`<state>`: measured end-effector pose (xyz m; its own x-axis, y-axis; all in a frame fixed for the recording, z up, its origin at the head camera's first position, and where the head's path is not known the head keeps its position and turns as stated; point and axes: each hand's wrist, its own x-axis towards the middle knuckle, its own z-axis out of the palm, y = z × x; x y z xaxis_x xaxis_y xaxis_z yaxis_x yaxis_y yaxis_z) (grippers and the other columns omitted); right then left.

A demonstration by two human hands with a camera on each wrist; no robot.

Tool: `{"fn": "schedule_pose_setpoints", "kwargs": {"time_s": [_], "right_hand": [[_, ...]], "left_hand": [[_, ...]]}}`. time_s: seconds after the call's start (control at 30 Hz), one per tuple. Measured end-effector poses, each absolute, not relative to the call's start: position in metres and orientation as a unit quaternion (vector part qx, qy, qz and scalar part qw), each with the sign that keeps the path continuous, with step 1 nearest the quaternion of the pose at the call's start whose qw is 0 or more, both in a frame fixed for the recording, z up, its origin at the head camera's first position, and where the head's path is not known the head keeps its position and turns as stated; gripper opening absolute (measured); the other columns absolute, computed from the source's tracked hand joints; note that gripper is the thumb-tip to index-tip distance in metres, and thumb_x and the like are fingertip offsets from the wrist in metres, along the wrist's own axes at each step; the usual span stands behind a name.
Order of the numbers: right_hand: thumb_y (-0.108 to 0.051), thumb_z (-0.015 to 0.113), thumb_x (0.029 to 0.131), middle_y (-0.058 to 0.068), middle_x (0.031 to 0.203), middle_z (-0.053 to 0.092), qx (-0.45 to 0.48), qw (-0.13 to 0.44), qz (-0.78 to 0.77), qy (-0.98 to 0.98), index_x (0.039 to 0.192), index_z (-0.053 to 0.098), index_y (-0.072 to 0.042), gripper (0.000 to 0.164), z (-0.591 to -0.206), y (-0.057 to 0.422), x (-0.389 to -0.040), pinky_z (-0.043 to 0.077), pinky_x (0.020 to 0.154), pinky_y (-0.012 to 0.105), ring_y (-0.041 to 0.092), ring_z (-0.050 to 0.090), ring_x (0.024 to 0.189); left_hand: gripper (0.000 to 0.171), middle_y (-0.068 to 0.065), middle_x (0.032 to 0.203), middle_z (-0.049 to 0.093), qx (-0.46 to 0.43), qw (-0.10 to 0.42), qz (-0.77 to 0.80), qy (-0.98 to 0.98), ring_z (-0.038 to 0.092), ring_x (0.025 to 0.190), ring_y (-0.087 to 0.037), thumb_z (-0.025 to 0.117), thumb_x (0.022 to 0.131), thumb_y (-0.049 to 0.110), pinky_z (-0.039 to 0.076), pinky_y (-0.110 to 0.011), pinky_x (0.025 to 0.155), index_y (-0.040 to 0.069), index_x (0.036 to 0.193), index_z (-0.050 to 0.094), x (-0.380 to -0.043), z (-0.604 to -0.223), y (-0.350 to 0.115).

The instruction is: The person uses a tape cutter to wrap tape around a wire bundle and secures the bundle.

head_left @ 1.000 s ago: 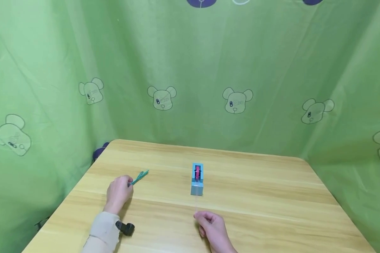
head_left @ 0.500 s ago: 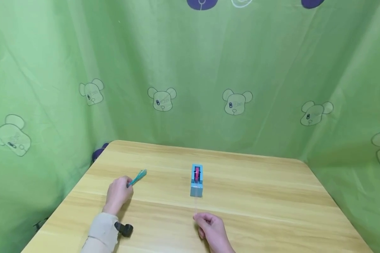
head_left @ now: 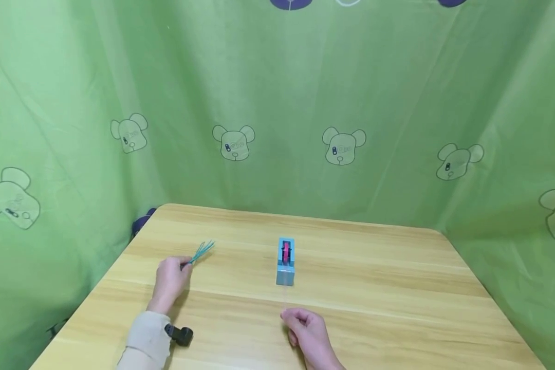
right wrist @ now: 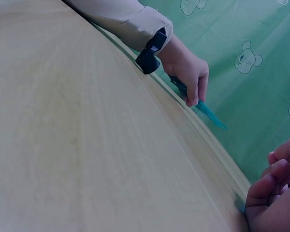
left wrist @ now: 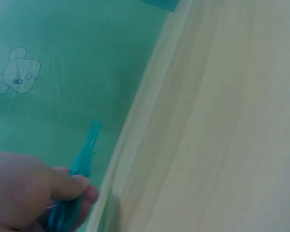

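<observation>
My left hand (head_left: 172,280) pinches a bundle of thin teal strands (head_left: 202,252) over the left part of the table. The far tips fan out, while the near end lies inside my fingers. In the left wrist view the bundle (left wrist: 82,164) pokes out past my thumb. A blue tape dispenser (head_left: 285,277) with a pink roll core (head_left: 286,252) stands near the table's middle. From it a clear strip of tape (head_left: 284,297) runs toward me, its end pinched between thumb and forefinger of my right hand (head_left: 309,333). In the right wrist view that hand (right wrist: 276,191) shows curled fingers; the tape cannot be made out there.
The wooden table (head_left: 388,288) carries the dispenser well inside its far edge. Behind and on both sides hangs a green curtain (head_left: 287,77) with printed bear heads. A black wrist camera (head_left: 180,335) sticks out from my left sleeve (head_left: 147,334).
The tips of the teal bundle have shifted and spread apart in my left hand. My right hand keeps its pinch on the tape, and the whole head view has shifted slightly.
</observation>
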<state>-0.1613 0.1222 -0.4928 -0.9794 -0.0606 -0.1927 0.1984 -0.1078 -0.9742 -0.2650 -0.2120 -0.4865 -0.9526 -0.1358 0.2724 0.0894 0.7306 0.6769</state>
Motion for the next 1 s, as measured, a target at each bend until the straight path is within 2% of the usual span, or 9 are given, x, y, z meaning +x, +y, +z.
{"fn": "schedule_pose_setpoints", "kwargs": {"time_s": [0.2,0.57,0.83,1.0], "right_hand": [[-0.012,0.066,0.094,-0.001,0.068,0.055,0.05,0.087,-0.743,0.661,0.107,0.064,0.011,0.026,-0.492,0.123,-0.159,0.039,0.049,0.018,0.007,0.044,0.053],[-0.013,0.066,0.094,-0.002,0.066,0.052,0.043,0.079,-0.745,0.661,0.104,0.065,0.009,0.024,-0.492,0.122,-0.159,0.038,0.05,0.018,0.007,0.044,0.054],[-0.012,0.067,0.094,-0.002,0.064,0.051,0.051,0.079,-0.748,0.657,0.103,0.065,0.009,0.023,-0.492,0.122,-0.16,0.038,0.05,0.018,0.007,0.043,0.053],[-0.013,0.068,0.094,-0.003,0.063,0.05,0.049,0.075,-0.749,0.656,0.102,0.065,0.009,0.023,-0.492,0.122,-0.159,0.037,0.05,0.019,0.008,0.043,0.053]], "left_hand": [[0.019,-0.025,0.106,0.069,0.013,0.2,-0.36,-0.911,0.068,0.095,-0.039,0.066,0.091,-0.003,0.056,-0.046,0.078,-0.006,0.109,0.071,-0.265,-0.485,-0.21],[0.019,-0.024,0.104,0.07,0.015,0.202,-0.368,-0.907,0.068,0.094,-0.038,0.063,0.093,0.0,0.055,-0.049,0.078,-0.006,0.109,0.072,-0.266,-0.481,-0.206],[0.02,-0.022,0.105,0.07,0.012,0.185,-0.361,-0.914,0.067,0.086,-0.031,0.064,0.094,0.001,0.053,-0.041,0.067,-0.003,0.111,0.071,-0.263,-0.478,-0.202],[0.02,-0.018,0.097,0.072,0.008,0.177,-0.354,-0.919,0.063,0.069,-0.022,0.066,0.094,0.005,0.048,-0.034,0.055,0.0,0.111,0.073,-0.261,-0.475,-0.2]]}}
